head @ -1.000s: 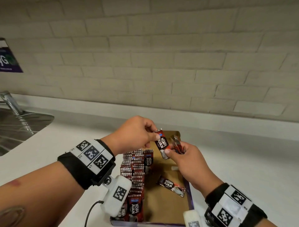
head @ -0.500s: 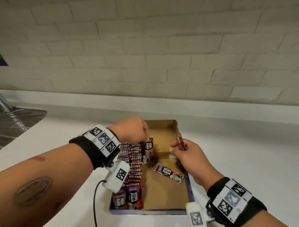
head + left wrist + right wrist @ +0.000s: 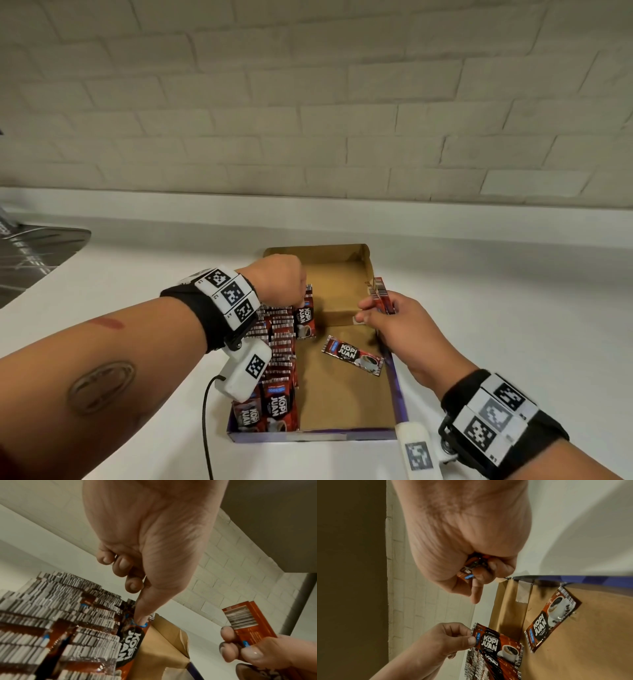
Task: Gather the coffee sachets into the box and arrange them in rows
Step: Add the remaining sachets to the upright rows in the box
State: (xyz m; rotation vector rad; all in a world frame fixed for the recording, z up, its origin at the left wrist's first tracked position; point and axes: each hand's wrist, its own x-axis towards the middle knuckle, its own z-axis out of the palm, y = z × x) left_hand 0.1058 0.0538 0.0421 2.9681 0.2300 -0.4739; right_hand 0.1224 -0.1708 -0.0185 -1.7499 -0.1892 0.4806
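A shallow cardboard box (image 3: 356, 404) with a purple outer wall lies on the white counter. Rows of upright red-and-black coffee sachets (image 3: 279, 346) fill its left side. My left hand (image 3: 281, 284) pinches the top edge of one sachet (image 3: 304, 320) standing at the far end of a row; the pinched sachet (image 3: 498, 644) is also plain in the right wrist view. My right hand (image 3: 394, 322) grips a small bundle of sachets (image 3: 381, 295) over the box's right wall. One loose sachet (image 3: 354, 354) lies flat on the box floor.
A steel sink (image 3: 30, 253) sits at the far left of the counter. A pale brick wall (image 3: 308, 102) runs behind the counter. White counter surface (image 3: 513, 291) stretches to the right of the box.
My left hand took one sachet from the bundle in my right hand and lowered it to the far end of the row. My right hand moved slightly right with the remaining bundle.
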